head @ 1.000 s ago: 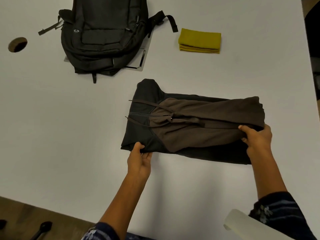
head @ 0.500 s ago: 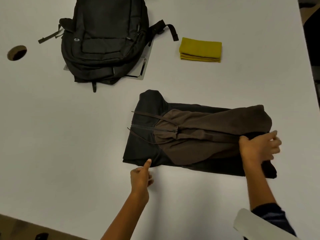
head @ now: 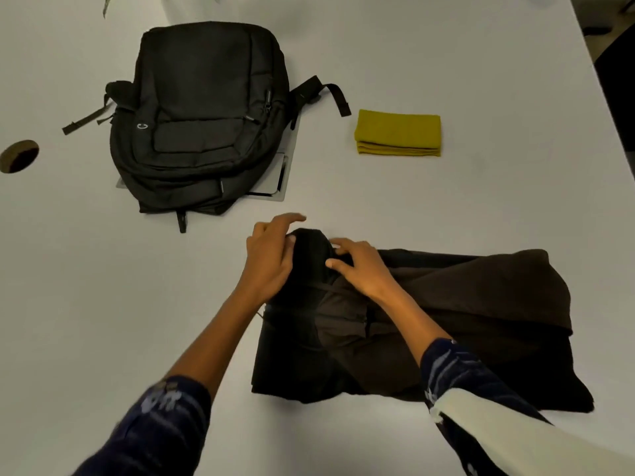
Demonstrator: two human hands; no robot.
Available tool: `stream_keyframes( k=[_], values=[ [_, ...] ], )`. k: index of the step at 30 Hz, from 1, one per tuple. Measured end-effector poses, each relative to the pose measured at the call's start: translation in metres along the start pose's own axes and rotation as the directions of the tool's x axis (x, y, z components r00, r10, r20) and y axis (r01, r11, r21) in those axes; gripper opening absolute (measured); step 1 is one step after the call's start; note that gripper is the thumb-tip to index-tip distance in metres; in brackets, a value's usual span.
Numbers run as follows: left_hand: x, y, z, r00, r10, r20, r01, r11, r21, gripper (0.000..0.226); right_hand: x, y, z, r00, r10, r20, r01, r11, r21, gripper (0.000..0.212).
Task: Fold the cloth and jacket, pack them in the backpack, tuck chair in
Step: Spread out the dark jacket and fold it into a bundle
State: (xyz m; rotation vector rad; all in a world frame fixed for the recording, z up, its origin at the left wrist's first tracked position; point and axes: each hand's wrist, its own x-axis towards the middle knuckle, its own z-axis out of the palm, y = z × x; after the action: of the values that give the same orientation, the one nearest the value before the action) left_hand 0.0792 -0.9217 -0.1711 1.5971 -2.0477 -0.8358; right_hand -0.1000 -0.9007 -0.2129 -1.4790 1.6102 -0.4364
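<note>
Both hands meet at the far left corner of the folded jacket (head: 446,321), which lies dark brown and black on the white table (head: 481,207) in front of the person. The left hand (head: 271,255) curls around the black rounded hood end that sticks out at that corner, thumb against the fabric on the near side, index finger stretched out over the top and not pressing anything. The right hand (head: 360,266) lies on the jacket just beside it, fingers bent and spread loosely, their tips pressing down on the black fabric next to the left thumb; whether it pinches any cloth cannot be told. Both forearms cross the jacket's left half, and dark patterned sleeves cover the arms near the elbows. Beyond the hands, a black backpack (head: 202,115) lies flat on the table, well apart from the jacket, its straps splayed to both sides. To its right sits a mustard-yellow cloth (head: 398,132), folded into a neat rectangle.
</note>
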Motion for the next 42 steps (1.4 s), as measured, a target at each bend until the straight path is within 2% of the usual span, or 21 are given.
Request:
stream_keyframes(
  k=[2, 4, 7, 9, 11, 12, 14, 17, 19, 21, 23, 25, 27, 28, 30, 31, 33, 35, 38, 40, 42],
  values=[
    [0.03, -0.01, 0.0, 0.987, -0.015, 0.159, 0.009, 0.999, 0.037, 0.03, 0.005, -0.001, 0.001, 0.999, 0.011, -0.05, -0.012, 1.0, -0.016, 0.032],
    [0.048, -0.024, 0.002, 0.951, -0.044, 0.307, 0.017, 0.996, 0.088, 0.026, 0.007, 0.003, -0.001, 0.996, 0.014, -0.087, -0.009, 0.998, 0.055, 0.028],
    [0.059, -0.04, 0.005, 0.907, -0.078, 0.414, 0.045, 0.995, 0.089, 0.032, 0.002, 0.013, -0.006, 0.989, 0.081, -0.126, -0.052, 0.975, 0.214, 0.047],
    [0.061, -0.05, 0.01, 0.895, -0.14, 0.424, 0.075, 0.983, 0.166, 0.045, -0.002, 0.025, -0.008, 0.977, 0.123, -0.173, -0.108, 0.989, 0.098, 0.055],
    [0.062, -0.059, 0.016, 0.887, -0.216, 0.408, 0.105, 0.955, 0.276, 0.046, -0.003, 0.037, -0.015, 0.968, 0.176, -0.181, -0.213, 0.953, -0.215, 0.055],
    [0.061, -0.063, 0.019, 0.885, -0.245, 0.396, 0.143, 0.952, 0.27, 0.045, -0.004, 0.043, -0.019, 0.96, 0.212, -0.185, -0.258, 0.925, -0.28, 0.054],
    [0.06, -0.065, 0.022, 0.9, -0.263, 0.348, 0.218, 0.962, 0.163, 0.037, -0.006, 0.051, -0.03, 0.955, 0.218, -0.201, -0.26, 0.942, -0.212, 0.047],
    [0.061, -0.059, 0.022, 0.956, -0.182, 0.229, 0.191, 0.981, -0.015, 0.032, -0.006, 0.043, -0.032, 0.943, 0.05, -0.33, -0.065, 0.997, -0.033, 0.029],
    [0.061, -0.052, 0.025, 0.961, -0.136, 0.239, 0.156, 0.985, -0.071, 0.039, 0.0, 0.023, -0.022, 0.968, -0.045, -0.248, 0.064, 0.996, 0.069, 0.026],
    [0.06, -0.048, 0.03, 0.945, -0.127, 0.301, 0.139, 0.99, -0.019, 0.044, 0.009, 0.007, -0.005, 0.995, -0.069, -0.077, 0.075, 0.994, 0.075, 0.039],
    [0.06, -0.049, 0.037, 0.925, -0.112, 0.364, 0.09, 0.993, 0.078, 0.043, 0.016, 0.002, 0.011, 0.999, -0.032, 0.015, 0.032, 0.999, -0.022, 0.045],
    [0.06, -0.051, 0.042, 0.924, -0.116, 0.365, 0.061, 0.985, 0.159, 0.048, 0.021, 0.005, 0.015, 1.0, 0.022, -0.019, -0.022, 0.999, -0.039, 0.037],
    [0.063, -0.055, 0.046, 0.934, -0.173, 0.312, 0.094, 0.963, 0.253, 0.058, 0.025, 0.009, 0.015, 0.997, 0.057, -0.046, -0.061, 0.993, -0.098, 0.039],
    [0.063, -0.058, 0.049, 0.936, -0.206, 0.286, 0.112, 0.943, 0.315, 0.059, 0.026, 0.013, 0.016, 0.998, 0.055, -0.041, -0.062, 0.975, -0.213, 0.042],
    [0.063, -0.062, 0.057, 0.948, -0.224, 0.228, 0.104, 0.891, 0.441, 0.062, 0.026, 0.02, 0.02, 0.997, 0.037, -0.061, -0.062, 0.872, -0.486, 0.048],
    [0.062, -0.062, 0.06, 0.958, -0.209, 0.195, 0.085, 0.861, 0.501, 0.062, 0.025, 0.023, 0.023, 0.995, 0.036, -0.089, -0.081, 0.814, -0.576, 0.051],
    [0.059, -0.059, 0.063, 0.978, -0.166, 0.126, 0.06, 0.802, 0.595, 0.061, 0.024, 0.026, 0.026, 0.989, 0.039, -0.142, -0.121, 0.768, -0.63, 0.054],
    [0.053, -0.055, 0.061, 0.99, -0.133, 0.049, 0.075, 0.787, 0.612, 0.051, 0.022, 0.028, 0.026, 0.981, 0.02, -0.195, -0.131, 0.803, -0.582, 0.051],
    [0.036, -0.046, 0.053, 0.994, -0.062, -0.093, 0.098, 0.88, 0.464, 0.036, 0.009, 0.033, 0.017, 0.938, -0.114, -0.326, -0.053, 0.885, -0.462, 0.039],
    [0.015, -0.036, 0.049, 0.986, 0.074, -0.149, -0.022, 0.946, 0.324, 0.036, -0.008, 0.045, 0.006, 0.884, -0.213, -0.416, -0.002, 0.888, -0.459, 0.04],
    [-0.014, -0.026, 0.052, 0.969, 0.241, -0.046, -0.221, 0.938, 0.269, 0.043, -0.027, 0.06, -0.009, 0.855, -0.278, -0.437, 0.012, 0.855, -0.519, 0.046]
  ],
)
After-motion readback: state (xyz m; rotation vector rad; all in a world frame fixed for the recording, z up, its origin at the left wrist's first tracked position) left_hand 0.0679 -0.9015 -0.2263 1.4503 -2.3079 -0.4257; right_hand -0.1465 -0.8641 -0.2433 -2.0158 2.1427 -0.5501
